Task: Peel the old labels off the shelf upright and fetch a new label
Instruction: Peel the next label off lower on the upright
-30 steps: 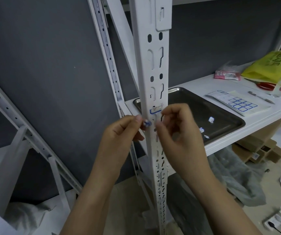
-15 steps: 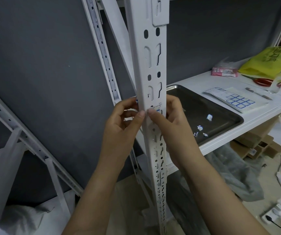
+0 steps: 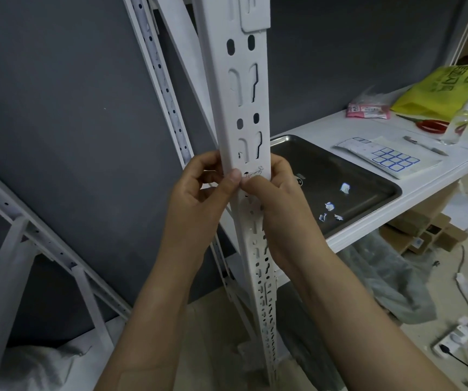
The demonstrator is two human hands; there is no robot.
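Observation:
The white slotted shelf upright [image 3: 238, 88] stands straight in front of me. An old label [image 3: 256, 173] with handwriting sticks to its front face, partly hidden by my thumbs. My left hand [image 3: 199, 198] curls round the upright's left edge, its thumb pressing at the label's lower left. My right hand [image 3: 278, 198] wraps the right edge, and its thumb meets the left thumb just under the label. A sheet of new blue-bordered labels [image 3: 390, 159] lies on the white shelf to the right.
A steel tray [image 3: 326, 170] on the shelf holds several peeled label scraps [image 3: 330, 206]. Behind the sheet are a pen [image 3: 424, 145], a spray bottle [image 3: 461, 119], a yellow bag [image 3: 453, 94] and a pink packet [image 3: 368, 110]. Cardboard boxes [image 3: 424, 230] and a power strip [image 3: 453, 338] sit on the floor.
A second ago my left hand pinched a small blue-and-white scrap beside the upright. Both hands have since moved in onto the upright, thumbs meeting at the label.

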